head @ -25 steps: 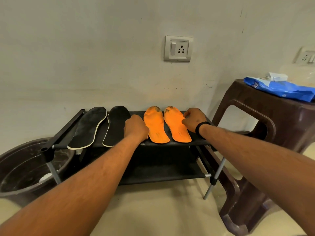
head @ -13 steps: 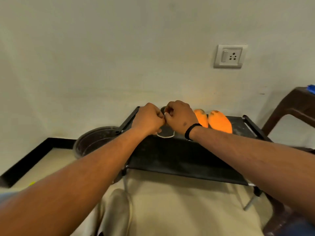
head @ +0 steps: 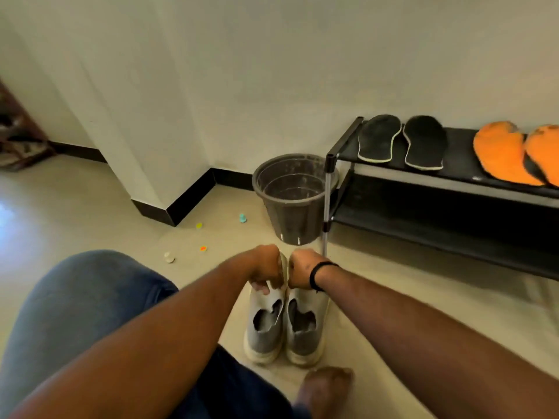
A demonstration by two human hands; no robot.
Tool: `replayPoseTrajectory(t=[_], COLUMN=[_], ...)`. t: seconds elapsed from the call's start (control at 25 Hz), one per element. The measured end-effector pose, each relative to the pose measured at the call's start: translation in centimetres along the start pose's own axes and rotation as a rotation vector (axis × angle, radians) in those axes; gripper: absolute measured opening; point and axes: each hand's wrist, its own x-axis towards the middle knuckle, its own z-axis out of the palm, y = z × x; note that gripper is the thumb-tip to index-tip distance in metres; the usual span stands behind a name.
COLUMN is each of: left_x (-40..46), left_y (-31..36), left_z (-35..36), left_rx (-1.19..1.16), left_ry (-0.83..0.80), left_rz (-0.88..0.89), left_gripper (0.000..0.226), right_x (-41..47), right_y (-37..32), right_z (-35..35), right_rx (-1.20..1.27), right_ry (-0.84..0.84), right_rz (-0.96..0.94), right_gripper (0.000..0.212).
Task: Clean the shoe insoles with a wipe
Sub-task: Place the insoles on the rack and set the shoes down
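Observation:
Two grey slip-on shoes stand side by side on the floor, the left shoe and the right shoe, with their openings facing me. My left hand grips the toe end of the left shoe with curled fingers. My right hand, a black band at its wrist, is curled over the toe end of the right shoe. Two black insoles and two orange insoles lie on top of the black shoe rack at the right. No wipe is in view.
A dark plastic bucket stands on the floor against the rack's left post. Small coloured bits lie on the tiles to the left. My knee in jeans fills the lower left, and a bare foot sits below the shoes.
Both hands left the black insoles on the rack and came down to the grey shoes on the floor. The view swung left and down, so the rack now sits at the right.

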Motion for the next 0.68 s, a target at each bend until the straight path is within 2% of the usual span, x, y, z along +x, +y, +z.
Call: replayPoseTrajectory(t=[0.2, 0.28, 0.32, 0.4, 0.52, 0.68], left_x=[1.5, 1.7, 1.7, 2.1, 2.5, 1.6], left_y=[-3.1, -3.8, -4.1, -4.6, -4.4, -3.2], left_z=[6.6, 8.5, 9.3, 10.3, 9.9, 7.6], left_rx=[0.169, 0.154, 0.137, 0.111, 0.081, 0.067], left_ry=[-0.154, -0.238, -0.267, -0.241, -0.19, -0.187], left_rz=[-0.078, -0.125, -0.156, -0.201, -0.221, -0.167], left_gripper=[0.015, 0.015, 0.024, 0.043, 0.056, 0.06], right_x=[-0.7, -0.8, -0.9, -1.2, -1.9, -2.1], right_y=[0.8, 0.9, 0.7, 0.3, 0.4, 1.5], right_z=[6.8, 8.5, 8.9, 8.7, 7.3, 6.0], right_rx=[0.005, -0.031, -0.043, 0.003, 0.091, 0.245], right_ry=[-0.352, -0.425, -0.433, -0.395, -0.348, -0.464], right_rz=[0.057, 0.067, 0.083, 0.09, 0.085, 0.226], right_gripper=[0.039, 0.053, 0.057, 0.051, 0.04, 0.03])
